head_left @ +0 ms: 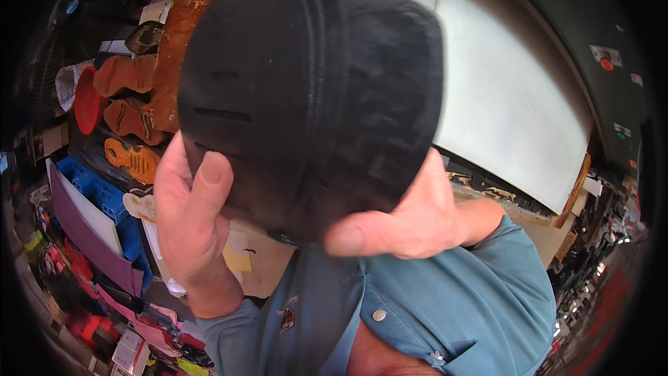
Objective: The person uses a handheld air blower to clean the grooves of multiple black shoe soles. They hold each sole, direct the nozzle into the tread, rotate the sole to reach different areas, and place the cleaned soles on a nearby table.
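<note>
Close to the camera, both my hands hold up a large black object (pixel 257 49). It has two rounded lobes side by side, a raised ridge between them, and short slits in the left lobe; its exact kind I cannot make out. My left hand (pixel 191 202) grips its lower left edge, with the thumb against the front and the other fingers partly hidden behind. At the lower right edge, my right hand (pixel 410 216) holds it with the thumb along the bottom; its remaining fingers are mostly hidden. The right lobe and right thumb look blurred.
Beyond the object lies a pale white board (pixel 508 90) in a wooden frame. A worn wooden board (pixel 174 49) stands behind. Several brown shoe soles (pixel 125 74) are stacked at left, above a blue crate (pixel 97 188). A dark panel with a red button (pixel 606 64) is at right.
</note>
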Tool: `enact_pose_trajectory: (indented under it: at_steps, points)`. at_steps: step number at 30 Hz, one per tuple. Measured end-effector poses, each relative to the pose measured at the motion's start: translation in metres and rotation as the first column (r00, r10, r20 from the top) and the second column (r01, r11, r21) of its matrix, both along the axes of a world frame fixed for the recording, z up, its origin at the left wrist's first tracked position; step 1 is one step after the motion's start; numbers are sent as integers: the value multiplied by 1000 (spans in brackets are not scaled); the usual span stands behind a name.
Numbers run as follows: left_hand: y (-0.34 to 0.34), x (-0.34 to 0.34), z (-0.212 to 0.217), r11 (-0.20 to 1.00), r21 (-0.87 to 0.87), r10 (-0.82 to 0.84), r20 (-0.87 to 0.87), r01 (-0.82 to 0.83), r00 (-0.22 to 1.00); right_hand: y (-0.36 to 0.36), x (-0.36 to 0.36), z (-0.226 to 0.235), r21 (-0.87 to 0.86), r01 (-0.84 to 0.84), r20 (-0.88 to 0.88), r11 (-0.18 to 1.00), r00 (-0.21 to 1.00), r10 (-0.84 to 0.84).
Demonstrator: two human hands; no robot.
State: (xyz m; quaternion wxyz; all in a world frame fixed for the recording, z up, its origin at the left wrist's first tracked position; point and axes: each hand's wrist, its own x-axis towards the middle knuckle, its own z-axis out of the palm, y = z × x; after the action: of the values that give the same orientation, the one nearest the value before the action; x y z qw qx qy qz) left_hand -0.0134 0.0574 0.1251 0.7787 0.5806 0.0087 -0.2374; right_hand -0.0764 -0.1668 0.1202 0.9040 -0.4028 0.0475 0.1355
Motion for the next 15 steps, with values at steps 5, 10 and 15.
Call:
enact_pose_trajectory:
  at_steps: [5, 10, 15]
  points:
    - [-16, 1, 9, 988, 29, -146, -88, 149, 985, -13, -8, -4, 30, -9, 111, 1000, 994, 5]
    - [-53, 42, -77, 981, 123, -112, -270, 150, 956, -27, 6, -42, -363, -69, -288, 929, 957, -41]
    - [-46, 40, -132, 745, 667, -388, 423, 8, 819, -22, 3, -104, -399, 42, -192, 916, 973, -128]
